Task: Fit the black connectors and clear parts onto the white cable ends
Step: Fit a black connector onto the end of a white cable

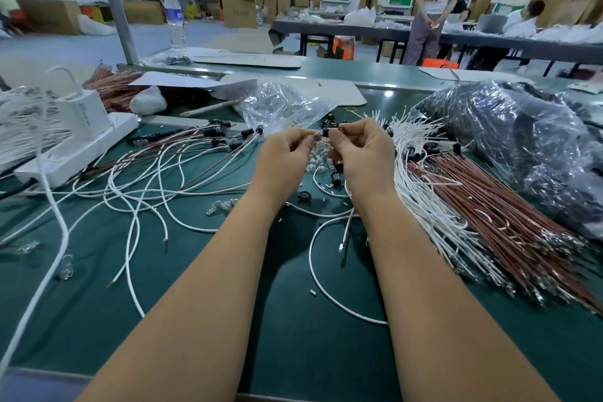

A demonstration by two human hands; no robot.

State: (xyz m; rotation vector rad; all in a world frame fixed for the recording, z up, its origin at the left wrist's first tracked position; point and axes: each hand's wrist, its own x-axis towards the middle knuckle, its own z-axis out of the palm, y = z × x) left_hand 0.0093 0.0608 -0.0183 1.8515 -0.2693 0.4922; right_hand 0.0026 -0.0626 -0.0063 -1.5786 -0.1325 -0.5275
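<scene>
Both hands raised over desk point(202, 271): right hand point(362, 153) pinches black connector point(325, 132), left hand point(287, 150) pinches something too small to tell; risk: slight misalignment, part slips from fingers into loose cables point(156, 173).

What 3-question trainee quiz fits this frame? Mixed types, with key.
1. True or false: the right hand pinches a black connector at its fingertips.
2. Which bundle lies farther to the person's right: A) white cables B) copper-coloured cables?
3. Fill in: the bottle stands beside a grey ____.

Key: 1 true; 2 B; 3 post. Note: the left hand is curled too, fingertips meeting the right hand's; what it holds is too small to tell.
</scene>
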